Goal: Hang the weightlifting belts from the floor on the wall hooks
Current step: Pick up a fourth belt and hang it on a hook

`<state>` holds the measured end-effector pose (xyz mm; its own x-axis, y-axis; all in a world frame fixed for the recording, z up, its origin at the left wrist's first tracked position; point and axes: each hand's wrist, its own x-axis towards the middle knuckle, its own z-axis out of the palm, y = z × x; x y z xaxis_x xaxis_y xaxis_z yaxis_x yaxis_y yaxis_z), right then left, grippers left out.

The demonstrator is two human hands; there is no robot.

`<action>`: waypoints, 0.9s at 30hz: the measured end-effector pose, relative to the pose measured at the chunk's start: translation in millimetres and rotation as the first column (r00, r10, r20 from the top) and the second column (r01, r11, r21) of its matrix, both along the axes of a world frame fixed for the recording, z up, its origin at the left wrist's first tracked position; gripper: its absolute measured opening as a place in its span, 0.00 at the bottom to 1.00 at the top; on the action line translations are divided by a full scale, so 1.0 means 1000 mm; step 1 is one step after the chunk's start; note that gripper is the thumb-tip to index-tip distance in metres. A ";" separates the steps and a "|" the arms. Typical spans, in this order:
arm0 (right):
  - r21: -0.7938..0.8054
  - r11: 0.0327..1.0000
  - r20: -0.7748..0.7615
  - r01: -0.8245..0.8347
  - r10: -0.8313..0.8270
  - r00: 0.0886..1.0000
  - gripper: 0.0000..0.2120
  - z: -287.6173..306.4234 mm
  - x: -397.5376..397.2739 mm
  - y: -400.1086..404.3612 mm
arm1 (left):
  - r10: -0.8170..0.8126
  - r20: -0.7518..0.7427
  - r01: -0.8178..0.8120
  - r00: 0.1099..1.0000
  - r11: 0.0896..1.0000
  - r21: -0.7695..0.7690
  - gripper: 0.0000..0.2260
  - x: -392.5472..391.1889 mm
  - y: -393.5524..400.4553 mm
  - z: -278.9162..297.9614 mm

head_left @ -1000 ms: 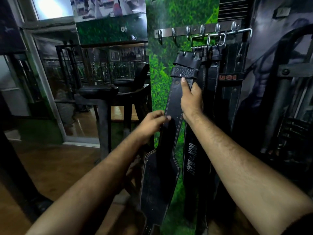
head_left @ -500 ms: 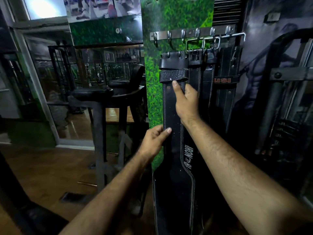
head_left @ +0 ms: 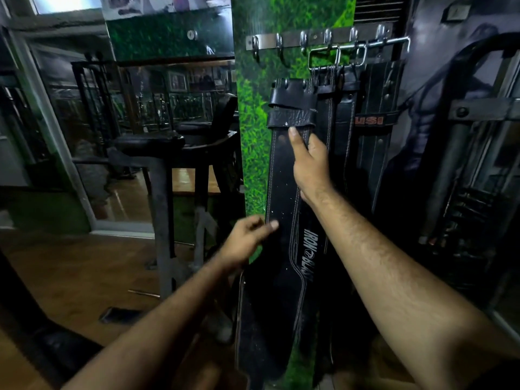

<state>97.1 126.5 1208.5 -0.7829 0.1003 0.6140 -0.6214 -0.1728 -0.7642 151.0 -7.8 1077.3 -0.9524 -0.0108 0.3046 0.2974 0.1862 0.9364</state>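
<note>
A steel hook rail [head_left: 264, 42] is fixed to the green grass-print wall panel [head_left: 253, 153]. Several black weightlifting belts hang below it from metal buckles. The front belt [head_left: 281, 181] hangs straight down, its keeper loop just above my right hand [head_left: 309, 164]. That hand holds the belt's upper part, thumb flat on the front and fingers round its right edge. Lower down, my left hand [head_left: 247, 237] pinches the same belt's left edge with the thumb on the leather. Behind it hang an "IRON BLAST" belt [head_left: 309, 257] and a "USI" belt [head_left: 374, 119].
A padded gym bench on a metal frame [head_left: 157, 147] stands left of the panel. A weight machine [head_left: 464, 206] fills the right side. Two hooks [head_left: 281, 49] at the rail's left end are bare. Wooden floor [head_left: 70, 271] lies at lower left.
The front belt has swung from slanting left to hanging straight down against the panel. My left hand moved lower on its edge, and the view has come closer.
</note>
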 end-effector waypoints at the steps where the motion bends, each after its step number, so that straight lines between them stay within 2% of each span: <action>1: 0.000 1.000 -0.016 -0.006 0.006 1.000 0.12 0.001 0.002 -0.001 | 0.009 -0.034 -0.007 0.999 0.998 0.060 0.10 0.001 0.007 0.029; 4: 0.036 0.995 -0.044 0.093 -0.092 0.995 0.19 0.000 0.008 -0.006 | 0.108 -0.171 -0.094 0.979 0.992 0.087 0.18 -0.006 0.020 0.089; 7: 0.116 0.960 -0.097 0.255 -0.245 0.965 0.21 -0.008 0.009 -0.007 | 0.168 -0.289 -0.151 0.942 0.985 0.080 0.27 -0.015 0.027 0.095; 8: 0.157 0.936 -0.128 0.316 -0.298 0.946 0.20 -0.016 0.009 -0.006 | 0.191 -0.303 -0.163 0.933 0.980 0.115 0.27 -0.017 0.030 0.092; 12: 0.281 0.821 -0.265 0.496 -0.431 0.863 0.19 -0.071 0.011 -0.005 | 0.299 -0.297 -0.224 0.907 0.939 0.260 0.14 -0.016 0.044 0.085; 15: 0.292 0.863 -0.250 0.413 -0.349 0.903 0.20 -0.112 0.016 -0.004 | 0.325 -0.291 -0.214 0.900 0.911 0.354 0.14 -0.017 0.043 0.084; 17: 0.360 0.850 -0.201 0.384 -0.331 0.922 0.23 -0.139 0.019 0.000 | 0.330 -0.303 -0.202 0.894 0.901 0.384 0.14 -0.018 0.041 0.087; 20: 0.456 0.872 -0.045 0.181 -0.180 0.983 0.19 -0.176 0.023 0.008 | 0.295 -0.317 -0.165 0.901 0.911 0.378 0.15 -0.017 0.044 0.093; 21: 0.480 0.868 0.008 0.131 -0.154 0.988 0.26 -0.184 0.021 0.010 | 0.285 -0.305 -0.157 0.909 0.911 0.382 0.16 -0.017 0.045 0.093; 23: 0.619 0.778 0.055 0.105 -0.176 0.983 0.36 -0.193 0.009 0.019 | 0.295 -0.277 -0.173 0.914 0.904 0.392 0.17 -0.018 0.044 0.091; 25: 0.826 0.559 0.060 0.072 -0.214 0.975 0.44 -0.193 0.003 0.026 | 0.299 -0.259 -0.175 0.918 0.894 0.413 0.15 -0.022 0.039 0.091; 26: 0.870 0.492 0.078 0.035 -0.206 0.975 0.46 -0.191 0.002 0.029 | 0.296 -0.245 -0.174 0.923 0.891 0.419 0.15 -0.024 0.036 0.092; 27: 0.869 0.494 0.096 0.010 -0.189 0.977 0.45 -0.185 0.002 0.031 | 0.295 -0.228 -0.177 0.928 0.887 0.426 0.14 -0.025 0.033 0.092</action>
<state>99.1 157.3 1023.7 -0.8940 -0.3237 0.3099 -0.4475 0.6803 -0.5804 126.2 25.4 1169.2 -0.7817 -0.3988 0.4796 0.5503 -0.0792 0.8312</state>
